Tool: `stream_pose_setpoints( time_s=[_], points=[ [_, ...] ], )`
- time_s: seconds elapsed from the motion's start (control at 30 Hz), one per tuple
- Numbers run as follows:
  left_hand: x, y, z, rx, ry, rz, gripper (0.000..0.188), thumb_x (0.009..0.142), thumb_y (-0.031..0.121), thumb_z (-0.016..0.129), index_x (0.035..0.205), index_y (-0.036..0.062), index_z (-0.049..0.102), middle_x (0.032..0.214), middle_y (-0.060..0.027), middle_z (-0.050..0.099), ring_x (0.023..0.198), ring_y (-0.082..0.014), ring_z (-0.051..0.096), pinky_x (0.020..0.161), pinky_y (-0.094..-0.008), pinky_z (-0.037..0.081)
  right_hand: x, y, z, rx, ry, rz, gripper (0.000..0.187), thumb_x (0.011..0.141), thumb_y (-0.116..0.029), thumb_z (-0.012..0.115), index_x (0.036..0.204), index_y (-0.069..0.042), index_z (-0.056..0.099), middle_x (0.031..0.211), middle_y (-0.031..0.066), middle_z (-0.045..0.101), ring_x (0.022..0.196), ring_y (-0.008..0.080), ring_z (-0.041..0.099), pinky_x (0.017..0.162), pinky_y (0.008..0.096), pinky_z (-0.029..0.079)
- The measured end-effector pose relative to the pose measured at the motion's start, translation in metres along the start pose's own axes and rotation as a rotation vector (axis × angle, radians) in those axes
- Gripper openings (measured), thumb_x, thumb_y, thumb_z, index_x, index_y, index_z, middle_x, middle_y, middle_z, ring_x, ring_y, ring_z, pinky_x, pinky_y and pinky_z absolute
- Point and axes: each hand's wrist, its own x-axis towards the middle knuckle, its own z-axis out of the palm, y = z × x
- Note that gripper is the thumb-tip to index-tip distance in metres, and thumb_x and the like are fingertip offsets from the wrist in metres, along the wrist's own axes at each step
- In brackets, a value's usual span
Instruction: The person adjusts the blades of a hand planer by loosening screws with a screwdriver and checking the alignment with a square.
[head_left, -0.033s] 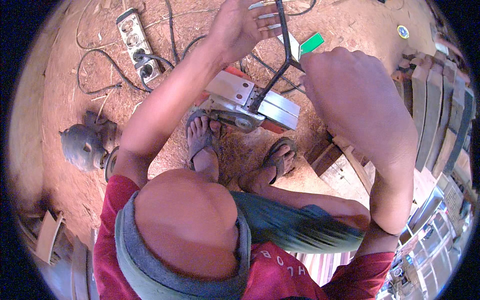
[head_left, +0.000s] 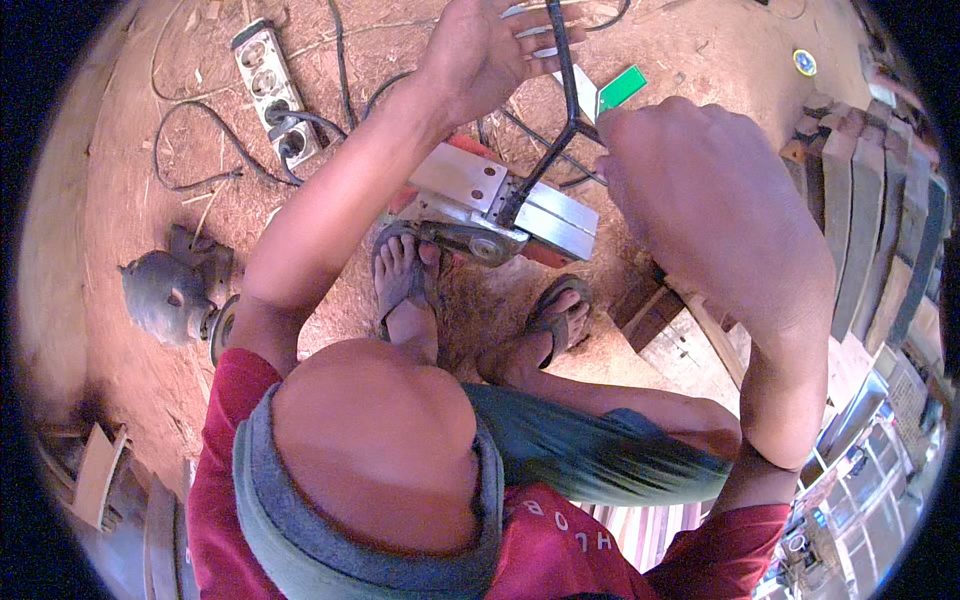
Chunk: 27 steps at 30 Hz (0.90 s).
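Note:
An electric hand planer (head_left: 455, 178) lies upturned on the ground in front of my feet, its flat metal sole upward and its belt and pulley exposed. A black Y-shaped wrench (head_left: 548, 162) stands with one arm down at the planer's cutter slot. My right hand (head_left: 715, 205) is closed in a fist around the arm that points right; its fingertips are hidden. At the top, my left hand (head_left: 480, 60) is open with fingers stretched out beside the wrench's upper arm. Whether those fingers touch it I cannot tell. Behind the wrench lies a green rectangular piece (head_left: 623, 87).
A white power strip (head_left: 264, 70) with plugs and black cables lies far left. On the left sits a dusty grinder-like power tool (head_left: 165, 295). Wooden pieces (head_left: 850, 210) are stacked at right. A small round yellow-blue object (head_left: 804, 62) lies far right. Shavings cover the ground.

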Motion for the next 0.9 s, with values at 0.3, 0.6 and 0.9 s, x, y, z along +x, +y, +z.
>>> stream_pose_setpoints(
  time_s=[0.3, 0.6, 0.9],
  points=[
    [0.025, -0.003, -0.025, -0.505, -0.149, 0.064, 0.053, 0.109, 0.061, 0.043, 0.109, 0.0129, 0.067, 0.074, 0.0050, 0.048, 0.072, -0.0143, 0.051, 0.075, -0.0351, 0.048, 0.003, 0.011, -0.001, 0.228, -0.168, 0.089, 0.023, 0.102, -0.022, 0.062, 0.111, -0.003, 0.071, 0.082, 0.0223, 0.071, 0.083, 0.0426, 0.070, 0.072, 0.0533, 0.055],
    [0.020, -0.007, -0.021, -0.628, -0.208, 0.045, 0.054, 0.111, 0.062, 0.041, 0.094, 0.0134, 0.060, 0.064, 0.0064, 0.034, 0.049, -0.0063, 0.031, 0.051, -0.0242, 0.033, 0.008, 0.016, 0.018, 0.243, -0.045, 0.197, 0.022, 0.100, -0.026, 0.068, 0.111, -0.008, 0.074, 0.078, 0.0195, 0.071, 0.075, 0.0407, 0.071, 0.069, 0.0507, 0.054],
    [0.015, -0.007, -0.029, -0.621, -0.296, 0.133, 0.051, 0.109, 0.064, 0.043, 0.090, 0.0179, 0.052, 0.063, 0.0075, 0.031, 0.048, -0.0055, 0.030, 0.047, -0.0227, 0.033, 0.013, 0.025, 0.016, 0.254, -0.082, 0.173, 0.023, 0.095, -0.024, 0.072, 0.112, -0.010, 0.078, 0.078, 0.0155, 0.071, 0.072, 0.0386, 0.070, 0.065, 0.0485, 0.054]
  ],
)
